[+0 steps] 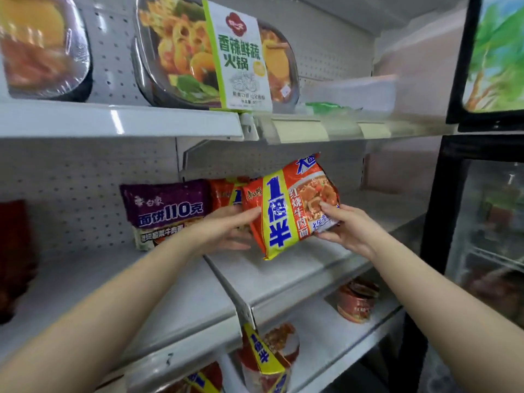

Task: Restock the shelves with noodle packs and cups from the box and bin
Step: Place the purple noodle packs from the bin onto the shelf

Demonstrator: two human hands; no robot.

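I have the orange pack (292, 208) up on its edge over the middle shelf (283, 273), tilted a little, just in front of another orange pack (224, 192) and right of the purple pack (167, 211). My left hand (226, 231) holds its left edge, fingers lying along the front and the rest behind it; my right hand (348, 228) pinches the lower right corner, thumb on the front, fingers underneath. It looks light and crinkly, the film slick and puffed with air, so I judge it would slide if held loosely and the noodle block inside would crack if squeezed. Best held by the sealed edges and corners, as now, not across the middle. Next I would ease it back against the orange pack behind, standing upright, and let go gently so it does not tip forward
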